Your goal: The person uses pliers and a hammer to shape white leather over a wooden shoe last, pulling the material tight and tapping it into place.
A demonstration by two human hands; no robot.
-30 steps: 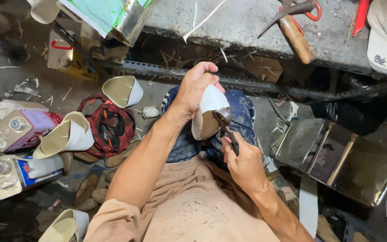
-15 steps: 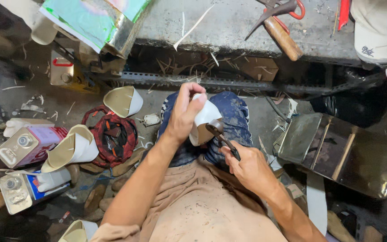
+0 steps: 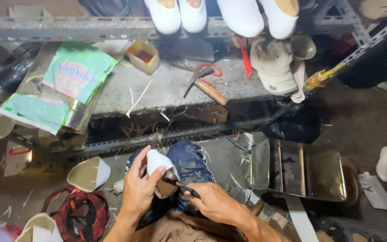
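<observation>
My left hand (image 3: 139, 188) grips a white shoe upper on its last (image 3: 160, 172), held over my knee in blue jeans (image 3: 191, 163). My right hand (image 3: 211, 202) holds a small dark-handled tool (image 3: 178, 181), its head pressed against the underside of the white shoe. Both hands sit low in the middle of the head view, close together.
A grey metal bench (image 3: 166, 89) ahead carries pincers with red handles (image 3: 202, 74), a wooden-handled hammer (image 3: 213, 92), a small open box (image 3: 143, 56), a cap (image 3: 274, 67) and shiny foil sheets (image 3: 63, 85). White shoes (image 3: 229, 15) stand on a shelf above. A metal tray (image 3: 301, 168) lies right; more white uppers (image 3: 88, 174) left.
The view has tilted upward, showing the bench and shelf. My hands stay on the white shoe and tool, now lower in the picture.
</observation>
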